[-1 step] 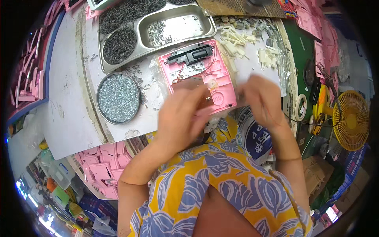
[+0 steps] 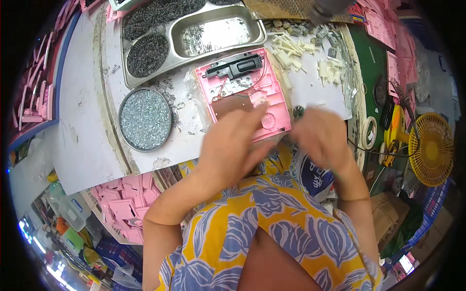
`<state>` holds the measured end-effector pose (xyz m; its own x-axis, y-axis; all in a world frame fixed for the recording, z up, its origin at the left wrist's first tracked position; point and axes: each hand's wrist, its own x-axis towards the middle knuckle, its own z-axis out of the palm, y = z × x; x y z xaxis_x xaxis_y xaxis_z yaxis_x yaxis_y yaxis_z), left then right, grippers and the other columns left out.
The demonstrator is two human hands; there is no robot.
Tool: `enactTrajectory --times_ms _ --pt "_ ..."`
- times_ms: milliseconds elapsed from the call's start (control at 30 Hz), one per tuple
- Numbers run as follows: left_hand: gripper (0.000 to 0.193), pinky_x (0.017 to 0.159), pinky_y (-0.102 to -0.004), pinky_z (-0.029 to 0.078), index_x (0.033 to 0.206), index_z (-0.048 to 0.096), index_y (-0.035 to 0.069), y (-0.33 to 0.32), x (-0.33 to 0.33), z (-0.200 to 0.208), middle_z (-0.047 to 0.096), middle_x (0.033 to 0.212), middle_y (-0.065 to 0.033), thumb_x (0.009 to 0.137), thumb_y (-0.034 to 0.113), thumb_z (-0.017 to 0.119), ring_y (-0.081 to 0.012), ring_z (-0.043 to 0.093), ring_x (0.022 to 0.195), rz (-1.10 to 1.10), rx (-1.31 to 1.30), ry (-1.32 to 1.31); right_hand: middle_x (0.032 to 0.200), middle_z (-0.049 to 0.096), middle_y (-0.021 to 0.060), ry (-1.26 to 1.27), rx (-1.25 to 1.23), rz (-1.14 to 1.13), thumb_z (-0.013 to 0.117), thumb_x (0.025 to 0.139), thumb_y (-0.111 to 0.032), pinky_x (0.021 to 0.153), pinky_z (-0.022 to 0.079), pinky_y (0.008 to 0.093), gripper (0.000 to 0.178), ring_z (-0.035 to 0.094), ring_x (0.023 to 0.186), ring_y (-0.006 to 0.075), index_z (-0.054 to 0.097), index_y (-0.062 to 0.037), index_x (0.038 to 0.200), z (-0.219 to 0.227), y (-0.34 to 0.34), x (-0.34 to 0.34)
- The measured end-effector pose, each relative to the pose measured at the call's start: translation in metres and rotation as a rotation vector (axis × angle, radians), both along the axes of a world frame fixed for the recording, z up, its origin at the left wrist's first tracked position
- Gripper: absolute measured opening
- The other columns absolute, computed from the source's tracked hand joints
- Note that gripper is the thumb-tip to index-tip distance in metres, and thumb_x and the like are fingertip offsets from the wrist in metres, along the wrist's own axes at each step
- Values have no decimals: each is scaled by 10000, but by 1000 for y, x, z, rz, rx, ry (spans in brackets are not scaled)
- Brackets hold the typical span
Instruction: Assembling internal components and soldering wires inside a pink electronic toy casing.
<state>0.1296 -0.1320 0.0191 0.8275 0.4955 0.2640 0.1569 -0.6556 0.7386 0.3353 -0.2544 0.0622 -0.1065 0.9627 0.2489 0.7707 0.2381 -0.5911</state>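
A pink plastic casing (image 2: 276,97) lies open side up on the white work surface, tilted slightly. Inside it are a black long module (image 2: 238,66), thin red wires (image 2: 264,72), a metal plate (image 2: 233,86) and a brown flat panel (image 2: 232,105). My left hand (image 2: 228,145) is over the casing's lower left part, blurred, thumb and forefinger apart with nothing visible between them. Beside the casing's lower right corner is my right hand (image 2: 323,138), its fingers curled and smeared by motion; whether they hold anything is hidden. A small dark round piece (image 2: 298,111) shows at its fingertips.
A round tin of small silvery screws (image 2: 145,119) stands left of the casing. Behind it is a metal tray (image 2: 218,36) with dark springs. White plastic pieces (image 2: 293,46) lie at the back right. Farther right are a tape roll (image 2: 369,132) and a yellow fan (image 2: 432,149).
My left hand has shifted slightly down over the casing, and a small metallic piece by its fingertips no longer shows. My right hand has moved lower, uncovering the dark round piece.
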Motion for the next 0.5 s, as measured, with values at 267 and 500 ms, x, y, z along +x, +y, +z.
enactTrajectory --times_ms 267,500 --pt "399 679 -359 505 1134 687 53 -16 -6 -22 652 1024 -71 751 160 726 -247 649 880 -365 165 -49 1002 674 73 762 -145 228 847 703 -383 809 519 402 442 632 926 283 734 -48 968 -8 -3 12" --pt "282 602 -367 509 1007 700 49 -13 -17 -17 642 890 -64 738 122 741 -233 655 769 -233 141 -64 1020 630 63 -35 4 82 814 680 -410 910 443 467 498 532 981 313 753 -116 1078 -61 1 -5"
